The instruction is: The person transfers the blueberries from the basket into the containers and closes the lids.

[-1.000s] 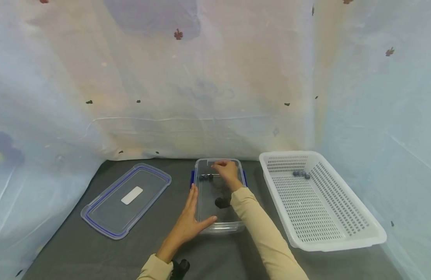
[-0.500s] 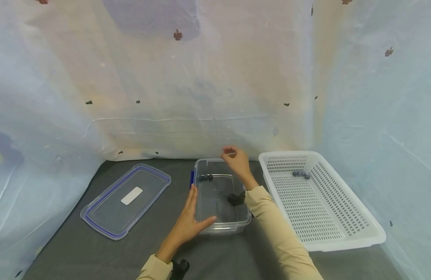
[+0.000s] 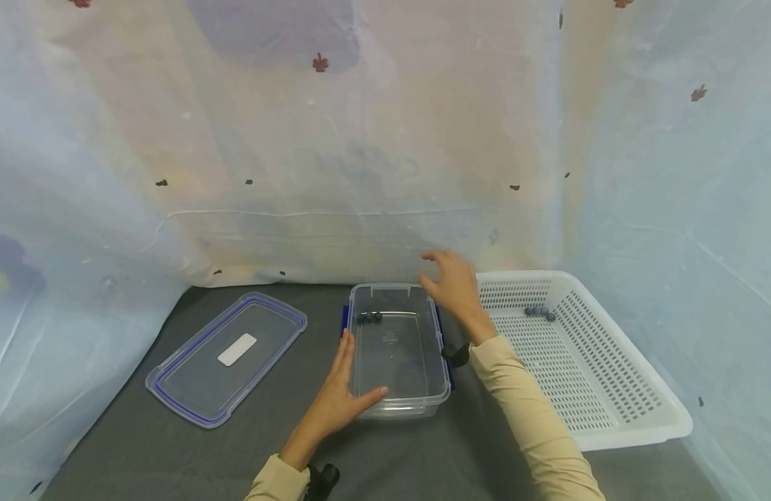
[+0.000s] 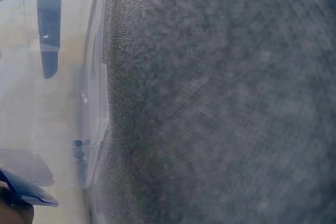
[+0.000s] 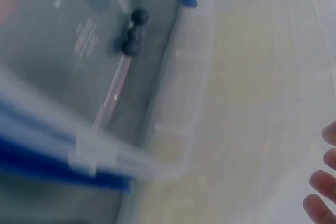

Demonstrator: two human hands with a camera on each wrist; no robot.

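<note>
Container, clear and rectangular [image 3: 392,362]: open-topped, upright on a dark grey table [image 3: 385,463]. Blue latches [image 3: 344,319] along the 9 and 3 o'clock sides. 12 o'clock taken throughout as straight away from the person.

Contents: dark blue balls [image 3: 369,317], in a short row on the container floor toward 11 o'clock; close together in the right wrist view, slightly blurred there.

Left hand [image 3: 337,398]: at the container's 8 o'clock. Fingers straight along the side wall, thumb spread toward the near rim — laid against the container, without any curl around it.

Right hand [image 3: 457,287]: raised near the container's far corner, toward 1 o'clock. Fingers loosely bent and parted from the thumb — nothing visible between them.

Lid, clear [image 3: 225,377]: flat on the table at 9 o'clock, well apart from the container. Blue seal, white label [image 3: 237,349].

Basket, white and perforated [image 3: 567,372]: at 3 o'clock. Four similar balls [image 3: 539,313] clustered inside, toward its 11 o'clock.

Sleeves, pale yellow [image 3: 526,410]: at both wrists, with black wrist mounts [image 3: 323,480].

Backdrop, pale patterned sheeting [image 3: 392,160]: from 9 through 12 to 3 o'clock.
</note>
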